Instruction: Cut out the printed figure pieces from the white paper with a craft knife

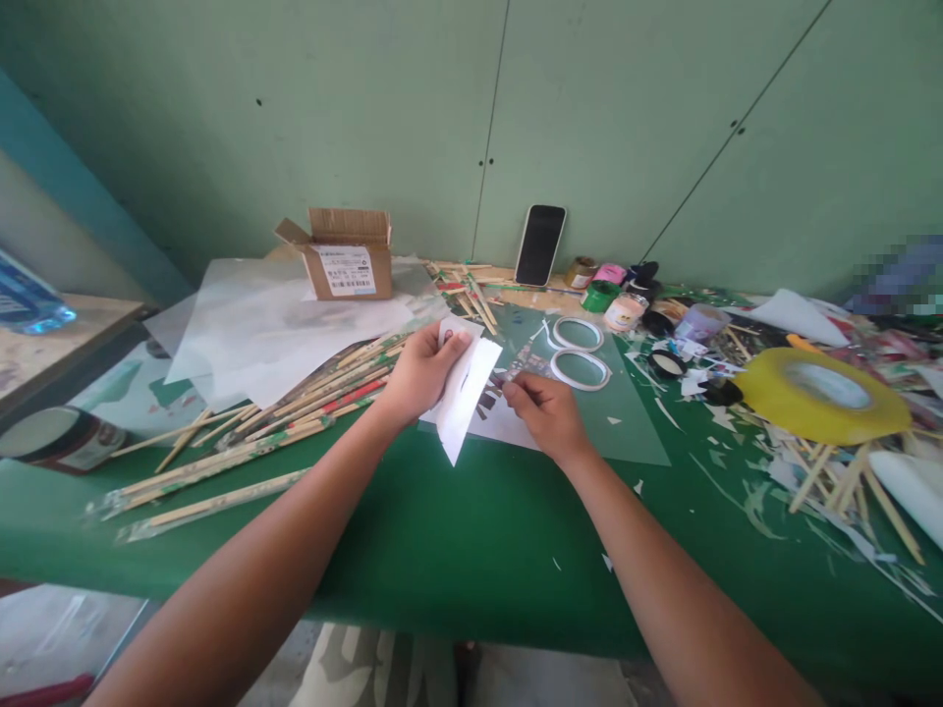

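Note:
My left hand [425,371] is closed on a folded piece of white paper [469,393], with the thumb on top. A dark slit or mark shows on the paper, and its lower corner points down toward the table. Just right of it, my right hand [541,407] is closed in a pinch close to the paper's edge. A small dark tip shows at those fingers, too small to name. Beneath the hands lie a printed white sheet [508,428] with dark shapes and a grey-green mat [626,432]. Two white tape rolls [581,371] rest on the mat beyond my right hand.
Wrapped chopsticks [295,422] and translucent sheets [243,329] spread on the left, near an open cardboard box [350,270]. A phone [541,245] leans on the wall beside paint jars [600,295]. Rightward sit a big yellow tape roll [758,398], sticks and paper scraps.

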`<control>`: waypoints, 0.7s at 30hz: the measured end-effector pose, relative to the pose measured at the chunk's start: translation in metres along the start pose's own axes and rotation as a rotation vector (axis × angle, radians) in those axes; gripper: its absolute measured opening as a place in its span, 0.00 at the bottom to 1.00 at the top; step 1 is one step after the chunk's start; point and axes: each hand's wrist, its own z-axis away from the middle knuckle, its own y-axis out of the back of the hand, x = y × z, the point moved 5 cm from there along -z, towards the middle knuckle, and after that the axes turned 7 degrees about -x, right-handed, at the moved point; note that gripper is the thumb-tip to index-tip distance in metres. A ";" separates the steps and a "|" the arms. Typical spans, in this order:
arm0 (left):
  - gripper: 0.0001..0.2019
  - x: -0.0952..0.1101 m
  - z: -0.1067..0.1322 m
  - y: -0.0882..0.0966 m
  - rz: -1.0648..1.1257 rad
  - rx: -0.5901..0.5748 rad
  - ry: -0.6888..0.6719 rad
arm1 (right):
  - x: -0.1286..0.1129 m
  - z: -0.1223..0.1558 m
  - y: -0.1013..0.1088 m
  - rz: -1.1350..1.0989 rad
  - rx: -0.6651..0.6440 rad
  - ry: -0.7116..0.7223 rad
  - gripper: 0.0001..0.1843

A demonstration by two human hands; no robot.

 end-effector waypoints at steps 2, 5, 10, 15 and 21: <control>0.13 -0.002 0.001 -0.005 -0.014 -0.037 0.015 | -0.001 0.001 -0.001 -0.004 0.004 0.000 0.27; 0.13 -0.005 0.001 -0.011 -0.040 -0.072 0.029 | -0.003 0.002 -0.004 -0.015 -0.015 0.009 0.26; 0.13 -0.010 0.001 -0.015 -0.065 -0.078 0.042 | -0.003 0.003 -0.008 -0.037 -0.084 0.024 0.24; 0.12 -0.011 0.000 -0.011 -0.071 -0.030 0.042 | -0.005 0.004 -0.011 -0.026 -0.151 0.051 0.22; 0.13 -0.005 -0.002 0.002 -0.034 0.057 0.062 | -0.009 0.005 -0.012 0.006 -0.187 0.088 0.21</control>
